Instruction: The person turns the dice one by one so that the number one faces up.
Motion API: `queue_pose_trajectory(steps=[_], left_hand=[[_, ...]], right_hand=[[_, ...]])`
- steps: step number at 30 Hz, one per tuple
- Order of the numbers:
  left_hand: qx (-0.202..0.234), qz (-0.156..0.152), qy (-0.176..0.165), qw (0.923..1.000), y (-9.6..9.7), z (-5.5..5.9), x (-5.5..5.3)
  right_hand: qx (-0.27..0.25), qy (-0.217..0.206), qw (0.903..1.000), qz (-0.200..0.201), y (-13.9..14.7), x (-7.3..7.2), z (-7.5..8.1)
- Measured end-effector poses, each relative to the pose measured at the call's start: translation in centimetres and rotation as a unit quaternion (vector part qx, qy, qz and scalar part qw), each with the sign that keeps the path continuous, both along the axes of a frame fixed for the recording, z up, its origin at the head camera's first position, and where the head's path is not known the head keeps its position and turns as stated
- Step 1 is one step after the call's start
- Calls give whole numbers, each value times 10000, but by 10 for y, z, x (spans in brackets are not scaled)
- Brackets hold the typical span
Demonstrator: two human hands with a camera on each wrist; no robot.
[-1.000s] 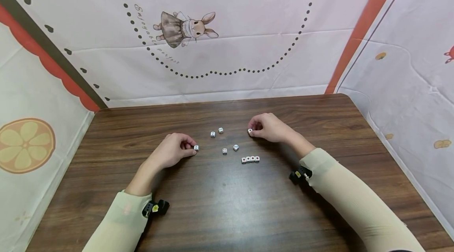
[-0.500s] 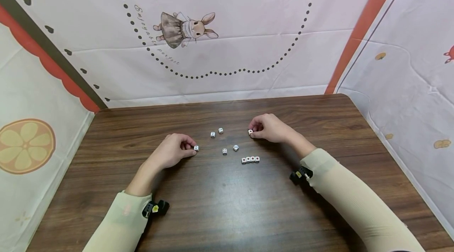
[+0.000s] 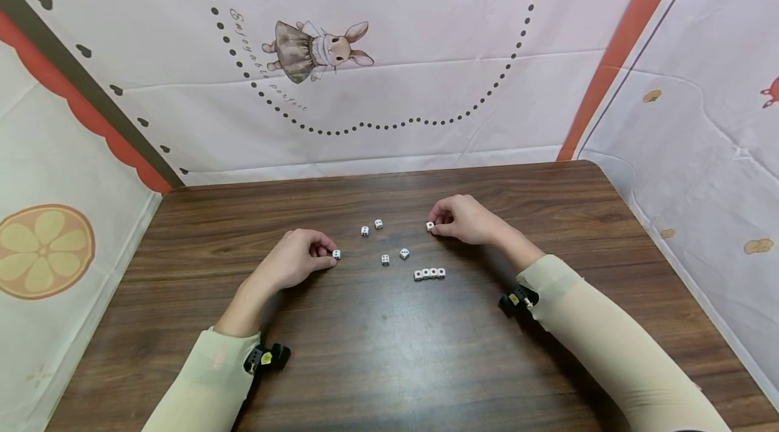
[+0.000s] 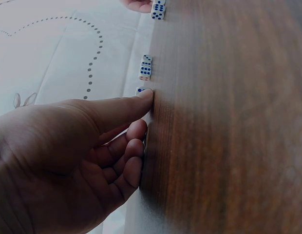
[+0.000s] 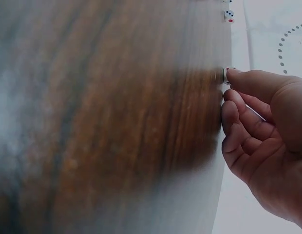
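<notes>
My left hand (image 3: 298,257) pinches a white die (image 3: 337,254) between thumb and fingers, low over the wooden table; in the left wrist view the thumb (image 4: 122,111) covers most of that die. Farther right, my right hand (image 3: 465,219) pinches another white die (image 3: 429,226), largely hidden behind the thumb (image 5: 258,84) in the right wrist view. Between the hands lie two dice at the back, a left one (image 3: 364,231) and a right one (image 3: 379,224). Closer to me are two more, one (image 3: 385,259) beside a turned one (image 3: 404,253).
A straight row of several dice (image 3: 429,274), red dots up, sits on the brown table (image 3: 365,364) in front of the right hand. Printed white cloth (image 3: 426,67) hangs behind the table and along both sides. Each wrist carries a small black camera.
My right hand and its die have shifted very slightly to the right and toward me. The left hand and the loose dice show no visible movement.
</notes>
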State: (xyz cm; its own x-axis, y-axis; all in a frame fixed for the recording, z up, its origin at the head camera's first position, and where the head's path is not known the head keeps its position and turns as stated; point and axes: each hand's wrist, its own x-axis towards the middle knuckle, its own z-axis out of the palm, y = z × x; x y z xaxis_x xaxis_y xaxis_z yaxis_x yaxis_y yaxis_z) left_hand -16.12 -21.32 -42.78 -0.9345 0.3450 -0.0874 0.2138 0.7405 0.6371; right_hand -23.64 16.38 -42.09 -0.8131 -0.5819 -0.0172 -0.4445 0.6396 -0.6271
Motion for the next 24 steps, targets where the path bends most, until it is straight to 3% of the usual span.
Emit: queue_pose_trajectory(steps=[11,24], left_hand=[[-13,13,-22,10000,0,0,-1],[-69,-16,-6,10000,0,1,-1]], right_hand=[[-22,56,10000,33,3,6,5],[67,11,9999,84,13,25,16]])
